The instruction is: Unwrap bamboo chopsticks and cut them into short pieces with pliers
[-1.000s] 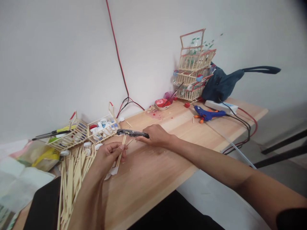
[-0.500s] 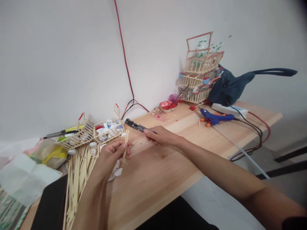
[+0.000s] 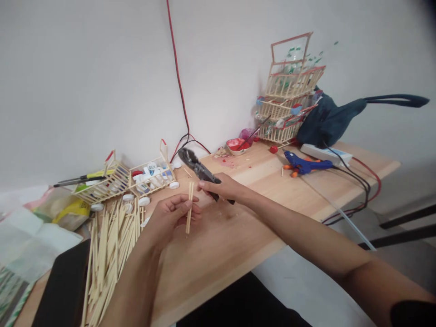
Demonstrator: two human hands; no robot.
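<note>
My left hand pinches two short pale wooden sticks between thumb and fingers, held close to upright and side by side above the table. Just to the right, my right hand is closed around a pair of dark pliers. Their head points up and to the left, over the sticks but apart from them. The handle ends stick out below my right hand, spread apart. Beside my left forearm lies a pile of long wooden sticks.
Small stick baskets with bottles stand by the wall, white caps nearby. Further right are a dish of red paint, stacked stick baskets, a dark blue bag, a blue glue gun and a power strip.
My left hand has moved right with the two sticks. The pliers have turned more upright, and their handles now show spread below my right hand. The view has shifted slightly.
</note>
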